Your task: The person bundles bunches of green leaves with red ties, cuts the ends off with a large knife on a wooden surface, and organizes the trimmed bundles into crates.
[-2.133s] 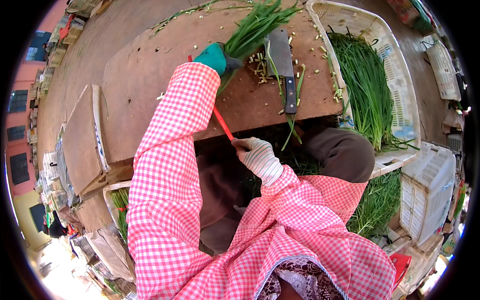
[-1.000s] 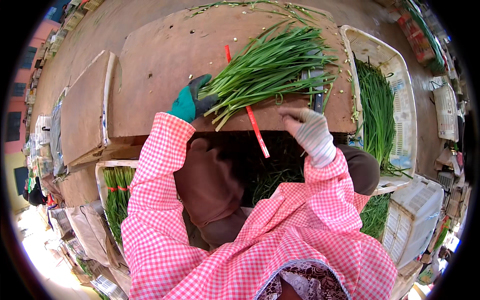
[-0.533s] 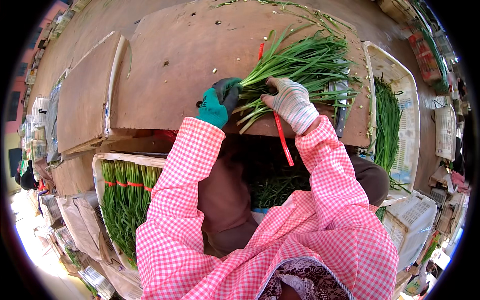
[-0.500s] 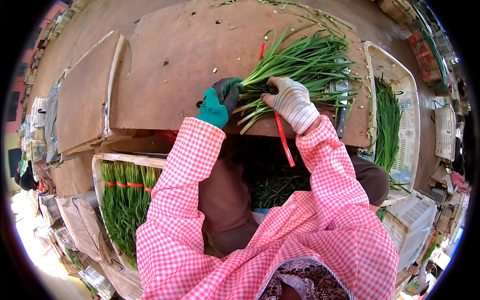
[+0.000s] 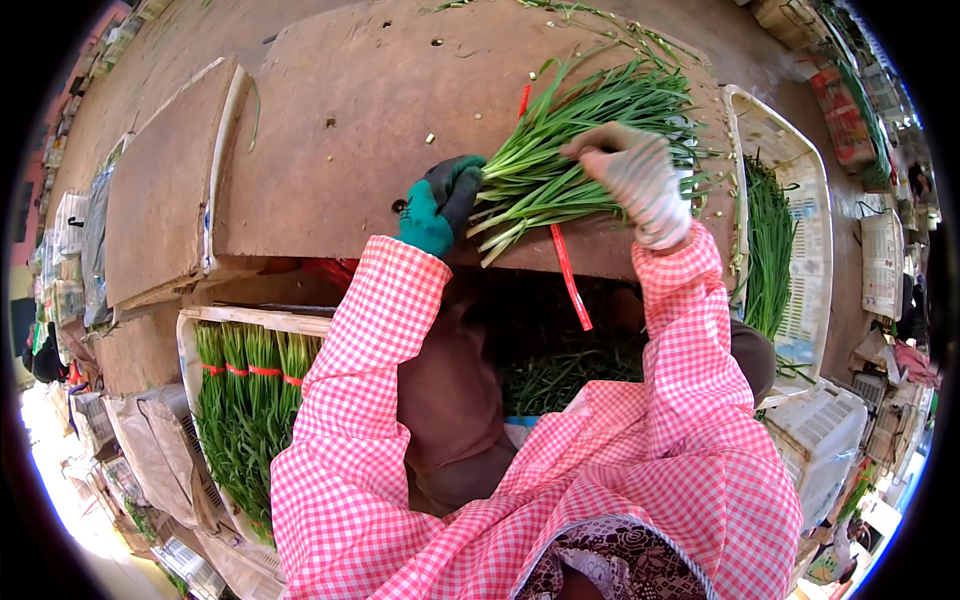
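Note:
My left hand (image 5: 440, 205), in a green and black glove, grips the pale stem ends of a bunch of garlic chives (image 5: 640, 108) at the near edge of a wooden board (image 5: 340, 170). The leaves fan out to the right. My right hand (image 5: 635, 175), in a striped white glove, is above the leaves with fingers and thumb curled together. It is partly blurred, and anything between its fingertips is hidden. A red strip (image 5: 568, 275) runs under the bunch, one end hanging over the board's edge.
Right of the board, a white crate (image 5: 815, 230) holds loose chives (image 5: 768, 250). At lower left, another crate (image 5: 265, 320) holds bundles (image 5: 245, 410) tied in red. Trimmings (image 5: 570, 370) lie below the board. A second wooden panel (image 5: 165, 190) is at left.
My right hand has lifted off the lower stems and moved up and to the right over the leaves. My left hand keeps its grip in nearly the same place.

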### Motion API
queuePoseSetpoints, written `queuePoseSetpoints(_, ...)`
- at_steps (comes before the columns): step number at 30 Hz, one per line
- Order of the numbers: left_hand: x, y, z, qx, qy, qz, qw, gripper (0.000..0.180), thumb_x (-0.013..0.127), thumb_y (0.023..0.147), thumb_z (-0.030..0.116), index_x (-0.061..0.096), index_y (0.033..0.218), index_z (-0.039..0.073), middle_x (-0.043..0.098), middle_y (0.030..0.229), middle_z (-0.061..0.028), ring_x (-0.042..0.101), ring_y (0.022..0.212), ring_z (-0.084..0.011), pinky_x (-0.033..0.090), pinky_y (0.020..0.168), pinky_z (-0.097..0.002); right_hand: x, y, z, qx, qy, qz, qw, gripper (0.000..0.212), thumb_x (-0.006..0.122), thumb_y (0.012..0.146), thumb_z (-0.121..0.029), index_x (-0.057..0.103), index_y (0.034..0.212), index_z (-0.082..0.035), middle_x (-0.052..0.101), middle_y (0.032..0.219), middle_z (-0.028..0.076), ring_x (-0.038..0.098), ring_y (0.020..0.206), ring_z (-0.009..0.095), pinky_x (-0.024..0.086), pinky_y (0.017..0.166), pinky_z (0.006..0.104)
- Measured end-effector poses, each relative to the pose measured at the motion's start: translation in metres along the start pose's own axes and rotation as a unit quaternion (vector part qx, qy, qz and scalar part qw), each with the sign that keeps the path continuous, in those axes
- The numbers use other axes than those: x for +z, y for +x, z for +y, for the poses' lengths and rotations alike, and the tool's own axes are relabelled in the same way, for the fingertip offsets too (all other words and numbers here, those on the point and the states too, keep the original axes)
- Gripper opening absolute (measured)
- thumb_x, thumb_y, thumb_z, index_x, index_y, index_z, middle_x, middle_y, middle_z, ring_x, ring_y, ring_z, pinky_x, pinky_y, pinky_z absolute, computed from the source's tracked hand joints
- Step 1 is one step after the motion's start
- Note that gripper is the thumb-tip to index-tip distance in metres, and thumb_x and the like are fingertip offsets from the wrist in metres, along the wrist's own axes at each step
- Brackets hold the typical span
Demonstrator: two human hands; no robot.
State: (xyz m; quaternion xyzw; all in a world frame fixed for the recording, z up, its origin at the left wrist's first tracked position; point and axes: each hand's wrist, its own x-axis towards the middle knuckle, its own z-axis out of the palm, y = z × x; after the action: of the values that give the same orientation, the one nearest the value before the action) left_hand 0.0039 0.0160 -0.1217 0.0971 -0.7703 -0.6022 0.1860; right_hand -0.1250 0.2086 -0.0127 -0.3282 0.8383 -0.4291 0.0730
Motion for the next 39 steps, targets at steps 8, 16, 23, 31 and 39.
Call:
queuePoseSetpoints(8,-0.009,0.004,-0.007,-0.020,-0.073,0.056,0.996,0.027,0.057,0.091,0.021,0.061,0.108,-0.001,0.064,0.101,-0.0088,0.058,0.093,-0.0143,0.045,0.086,-0.0291,-0.075,-0.055,-0.037,0.191,0.145,-0.040,0.970,0.020,0.056,0.075,-0.009,0.070,0.089,-0.004,0.068,0.075,0.005,0.055,0.056,0.007,0.043,0.050,0.0233)
queuePoseSetpoints(16,-0.002,0.034,0.053,0.063,0.385,-0.051,0.919,0.105,0.072,0.058,0.065,0.036,0.133,-0.001,0.042,0.130,-0.0263,0.039,0.122,-0.0407,0.033,0.101,-0.0470,-0.022,-0.167,0.033,0.090,-0.180,-0.334,0.921,0.015,0.058,0.077,-0.023,0.064,0.083,-0.010,0.063,0.075,0.011,0.062,0.071,0.030,0.049,0.059,0.0414)
queuePoseSetpoints(23,0.064,0.017,0.077,0.015,0.589,-0.194,0.784,0.115,0.069,0.055,0.068,0.026,0.138,0.001,0.035,0.135,-0.0266,0.040,0.119,-0.0398,0.029,0.103,-0.0476,-0.006,-0.183,0.045,0.116,-0.106,-0.236,0.959,0.023,0.055,0.081,-0.030,0.064,0.083,-0.010,0.062,0.075,0.013,0.062,0.073,0.033,0.047,0.063,0.0425)
queuePoseSetpoints(31,0.058,0.020,0.017,0.121,0.581,-0.159,0.789,0.086,0.062,0.074,0.046,0.026,0.140,0.004,0.039,0.134,-0.0225,0.044,0.113,-0.0407,0.037,0.097,-0.0476,0.007,-0.186,0.065,0.173,-0.073,-0.151,0.971,0.034,0.056,0.079,-0.039,0.065,0.076,-0.006,0.063,0.070,0.016,0.062,0.070,0.035,0.048,0.065,0.0448)
queuePoseSetpoints(39,0.039,0.044,0.000,0.143,0.549,-0.180,0.804,0.078,0.063,0.074,0.032,0.030,0.137,0.003,0.042,0.130,-0.0249,0.045,0.111,-0.0424,0.039,0.093,-0.0491,-0.094,-0.194,0.055,0.127,-0.154,-0.044,0.979,0.026,0.062,0.076,-0.034,0.067,0.077,-0.008,0.063,0.068,0.012,0.063,0.066,0.026,0.049,0.061,0.0351)
